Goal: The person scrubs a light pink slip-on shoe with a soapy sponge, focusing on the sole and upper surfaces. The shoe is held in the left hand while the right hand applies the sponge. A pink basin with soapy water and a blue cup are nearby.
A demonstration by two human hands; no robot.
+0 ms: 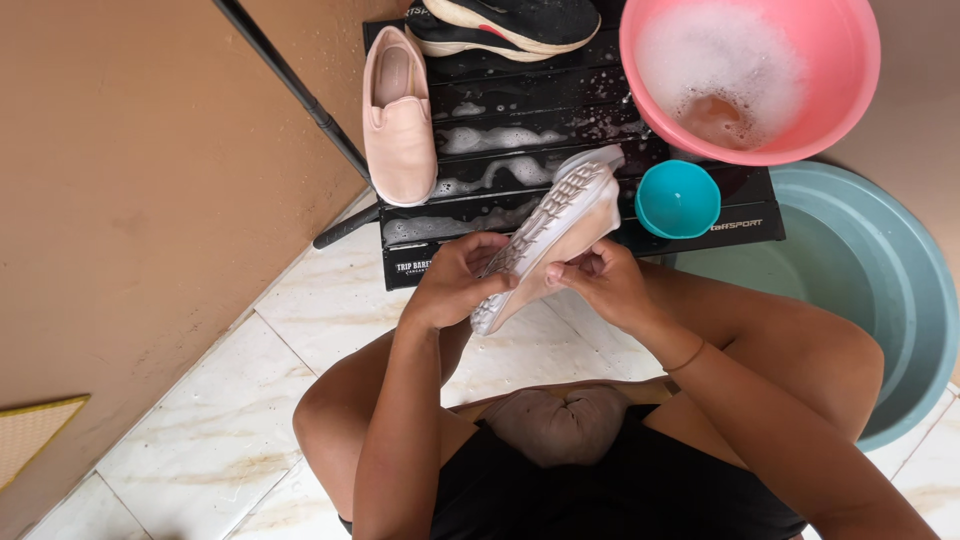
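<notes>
White printed labels (737,225) on the black table's front edge (two).

Open marble floor (200,440) lies to the left of the hands, bounded by a tan wall (130,150) and a black pole (300,95) that slants down to the low black slatted surface (520,100). That surface is crowded: a pink slip-on shoe (398,115) on its left edge, a black sneaker (510,25) at the back, a pink basin (750,70) of suds at the right corner and a small teal bowl (677,198) just beside it. Only the soapy middle slats stay free. A large grey-blue tub (880,290) blocks the right side, close against the person's knee.
</notes>
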